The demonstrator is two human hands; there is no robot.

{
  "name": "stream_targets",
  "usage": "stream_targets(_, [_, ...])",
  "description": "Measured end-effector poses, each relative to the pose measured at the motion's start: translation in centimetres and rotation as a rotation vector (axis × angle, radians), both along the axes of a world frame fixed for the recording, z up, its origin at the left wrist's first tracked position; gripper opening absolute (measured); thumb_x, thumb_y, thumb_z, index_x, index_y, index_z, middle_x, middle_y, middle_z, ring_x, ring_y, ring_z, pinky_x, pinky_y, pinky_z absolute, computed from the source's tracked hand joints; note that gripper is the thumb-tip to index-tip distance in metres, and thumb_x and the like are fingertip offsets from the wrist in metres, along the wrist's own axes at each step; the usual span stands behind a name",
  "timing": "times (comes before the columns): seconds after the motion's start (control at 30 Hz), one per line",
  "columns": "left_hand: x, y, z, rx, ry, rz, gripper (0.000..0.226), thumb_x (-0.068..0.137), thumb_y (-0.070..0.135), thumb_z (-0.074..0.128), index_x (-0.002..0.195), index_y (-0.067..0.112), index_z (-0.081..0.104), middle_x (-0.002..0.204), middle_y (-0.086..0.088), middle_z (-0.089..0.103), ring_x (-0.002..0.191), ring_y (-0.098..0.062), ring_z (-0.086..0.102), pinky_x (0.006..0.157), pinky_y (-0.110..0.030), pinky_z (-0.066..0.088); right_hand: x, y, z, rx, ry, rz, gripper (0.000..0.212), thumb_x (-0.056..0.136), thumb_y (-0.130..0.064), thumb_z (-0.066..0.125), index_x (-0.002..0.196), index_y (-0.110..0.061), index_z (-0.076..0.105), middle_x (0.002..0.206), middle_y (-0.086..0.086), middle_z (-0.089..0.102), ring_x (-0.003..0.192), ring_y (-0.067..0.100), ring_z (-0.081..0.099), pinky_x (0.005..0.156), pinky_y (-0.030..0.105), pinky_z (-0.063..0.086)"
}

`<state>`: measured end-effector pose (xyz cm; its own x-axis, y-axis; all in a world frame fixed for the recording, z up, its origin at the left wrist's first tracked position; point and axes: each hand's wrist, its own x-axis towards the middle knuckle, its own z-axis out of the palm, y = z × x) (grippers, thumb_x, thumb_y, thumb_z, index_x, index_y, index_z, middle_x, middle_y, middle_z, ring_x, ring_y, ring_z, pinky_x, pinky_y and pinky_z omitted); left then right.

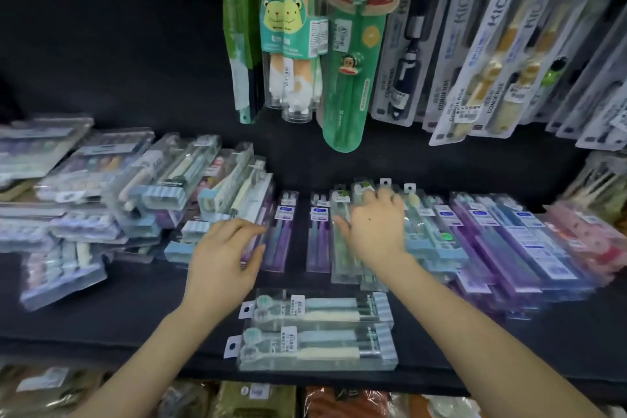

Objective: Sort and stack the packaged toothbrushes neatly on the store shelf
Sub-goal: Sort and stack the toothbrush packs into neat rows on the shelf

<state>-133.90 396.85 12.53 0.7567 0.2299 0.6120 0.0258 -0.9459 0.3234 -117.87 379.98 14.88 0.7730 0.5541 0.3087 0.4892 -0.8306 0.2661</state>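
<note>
Packaged toothbrushes lie all over the black shelf (129, 309). My left hand (224, 261) hovers with relaxed fingers at the edge of a purple pack (283, 234), beside a leaning pile of clear packs (234, 187). My right hand (376, 227) rests flat, fingers spread, on a stack of clear green packs (344, 258) in the middle. Two clear packs with cream and teal brushes (319, 329) lie sideways near the shelf's front edge, below both hands. Another purple pack (319, 237) lies between my hands.
A messy heap of clear multipacks (84, 180) fills the left. Rows of purple packs (509, 241) and pink packs (590, 237) cover the right. Children's toothbrushes (295, 54) and black-and-white carded packs (475, 44) hang above. A lower shelf with goods (258, 397) shows below.
</note>
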Motion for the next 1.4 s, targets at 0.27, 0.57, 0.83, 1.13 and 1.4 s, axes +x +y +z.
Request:
stream_targets(0.27, [1.0,0.3,-0.3,0.031,0.142,-0.093,0.028,0.073,0.006,0.08,0.099,0.003,0.071,0.089,-0.008,0.069,0.076,-0.03,0.067,0.069,-0.035,0.055,-0.8,1.4,-2.1,0.012,0.211,0.168,0.042,0.096,-0.048,0.04,0.113,-0.02,0.067,0.124,0.002,0.06,0.125,0.023,0.045,0.116,0.04,0.009])
stream_targets(0.57, [4.4,-0.7,-2.6,-0.287,0.53,-0.082,0.059,0.096,0.021,0.054,0.149,0.015,0.029,0.127,-0.011,0.06,0.114,-0.026,0.056,0.093,-0.03,0.042,-1.8,0.5,-3.0,-0.17,0.426,0.46,0.039,0.1,-0.035,0.035,0.127,-0.022,0.061,0.137,-0.006,0.055,0.144,0.019,0.025,0.107,0.052,-0.028])
stream_targets(0.83, [3.0,-1.5,-2.6,-0.404,0.615,-0.185,0.062,0.095,0.014,0.055,0.149,0.017,0.026,0.139,0.0,0.053,0.128,-0.013,0.049,0.102,-0.021,0.036,-2.6,-1.4,-3.0,-0.012,0.462,0.471,0.032,0.098,-0.032,0.043,0.123,-0.027,0.063,0.128,-0.009,0.062,0.141,0.012,0.03,0.113,0.045,-0.019])
stream_targets(1.13, [1.2,-2.5,-3.1,-0.439,0.331,0.039,0.043,0.093,0.015,0.057,0.135,0.011,0.05,0.125,-0.009,0.062,0.11,-0.024,0.061,0.096,-0.032,0.047,-6.1,-1.8,-4.3,0.347,0.089,0.409,0.021,0.081,-0.022,0.071,0.063,-0.014,0.069,0.053,0.0,0.063,0.06,0.022,0.058,0.056,0.025,0.038])
stream_targets(1.4, [3.3,-2.3,-2.5,-0.739,0.351,0.108,0.04,0.095,0.011,0.054,0.135,0.008,0.05,0.13,-0.015,0.058,0.119,-0.025,0.056,0.095,-0.026,0.041,-7.1,2.5,-4.4,0.269,0.253,0.118,0.041,0.091,-0.057,0.05,0.1,-0.018,0.06,0.081,0.0,0.064,0.075,0.021,0.06,0.058,0.026,0.032])
